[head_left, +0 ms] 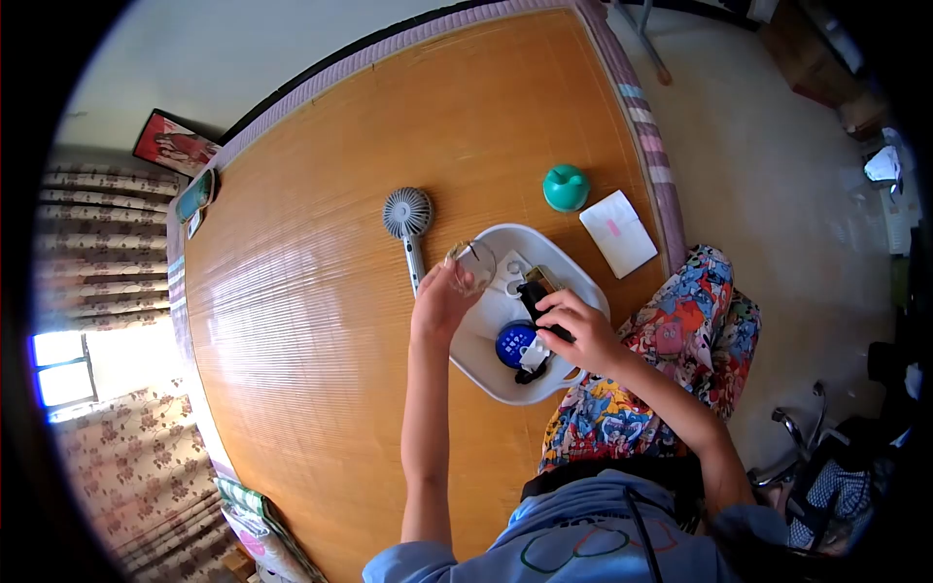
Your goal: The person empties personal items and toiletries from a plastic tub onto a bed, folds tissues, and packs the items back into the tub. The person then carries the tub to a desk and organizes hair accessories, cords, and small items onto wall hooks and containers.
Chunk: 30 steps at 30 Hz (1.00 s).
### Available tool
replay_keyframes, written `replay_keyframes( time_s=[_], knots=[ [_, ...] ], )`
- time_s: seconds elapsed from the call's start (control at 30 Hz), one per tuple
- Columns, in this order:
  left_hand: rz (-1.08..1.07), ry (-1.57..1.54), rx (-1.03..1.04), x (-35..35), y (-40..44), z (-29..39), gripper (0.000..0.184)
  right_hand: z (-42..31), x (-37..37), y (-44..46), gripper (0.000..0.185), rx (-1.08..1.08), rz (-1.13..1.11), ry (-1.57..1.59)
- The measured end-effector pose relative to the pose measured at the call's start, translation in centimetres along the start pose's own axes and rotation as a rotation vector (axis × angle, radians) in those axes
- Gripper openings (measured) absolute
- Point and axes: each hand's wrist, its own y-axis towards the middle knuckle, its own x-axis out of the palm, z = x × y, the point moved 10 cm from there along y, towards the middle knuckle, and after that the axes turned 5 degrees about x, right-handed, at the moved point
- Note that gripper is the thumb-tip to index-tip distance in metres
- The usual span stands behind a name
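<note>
My left hand (442, 307) grips a clear, round, see-through object (475, 266) with a thin dark line across it, above the left rim of a white plastic basin (486, 382). Inside the basin, the fingers of my right hand (579, 336) are closed on a black elongated object (532, 296), whose kind I cannot make out. Below that hand lie a round blue container (514, 344) with white print, a small white piece (535, 354) and a black item (530, 374). White paper-like material (496, 309) shows at the basin's left side.
A grey handheld fan (408, 216) lies left of the basin on the brown mat (321, 321). Beyond the basin are a green apple-shaped container (566, 188) and a white tissue pack (619, 234). Folded bedding (260, 530) sits at lower left; patterned trousers (671, 340) border the basin's right.
</note>
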Motion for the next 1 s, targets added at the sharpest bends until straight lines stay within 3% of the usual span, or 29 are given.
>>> replay_keyframes(
  time_s=[0.2, 0.37, 0.5, 0.57, 0.6, 0.67, 0.8, 0.87, 1.0],
  knots=[
    [-0.094, 0.114, -0.052, 1.6, 8.6, 2.9, 0.012, -1.0, -0.4, -0.7, 0.01, -0.024, -0.046, -0.034],
    [-0.008, 0.124, -0.186, -0.4, 15.1, 0.9, 0.011, -1.7, -1.1, -1.1, 0.01, -0.055, -0.039, -0.061],
    [-0.175, -0.022, -0.204, 0.6, 17.7, -1.0, 0.014, -1.3, -1.9, -1.3, 0.011, -0.047, -0.044, -0.073],
    [-0.014, 0.208, -0.175, -0.8, 17.7, -1.0, 0.017, -1.2, -2.3, -1.2, 0.011, -0.035, -0.032, -0.08],
    [-0.017, 0.208, -0.178, -0.9, 17.6, -1.0, 0.017, -1.0, -2.6, -1.2, 0.01, -0.031, -0.001, -0.077],
    [0.001, 0.574, -0.045, -1.8, 17.6, 0.4, 0.023, -0.7, -2.9, -1.2, 0.009, -0.028, 0.033, -0.057],
    [0.099, 0.887, 0.099, -4.2, 18.0, 1.6, 0.022, -0.5, -2.1, -1.1, 0.009, -0.014, -0.015, -0.02],
    [0.136, 1.545, 0.244, -1.7, 16.2, 4.0, 0.013, -0.2, -2.0, -0.8, 0.009, -0.022, -0.014, -0.018],
    [0.101, 1.802, 0.217, 0.5, 13.9, 4.0, 0.008, 1.1, -2.4, -0.5, 0.008, 0.064, 0.034, 0.017]
  ],
)
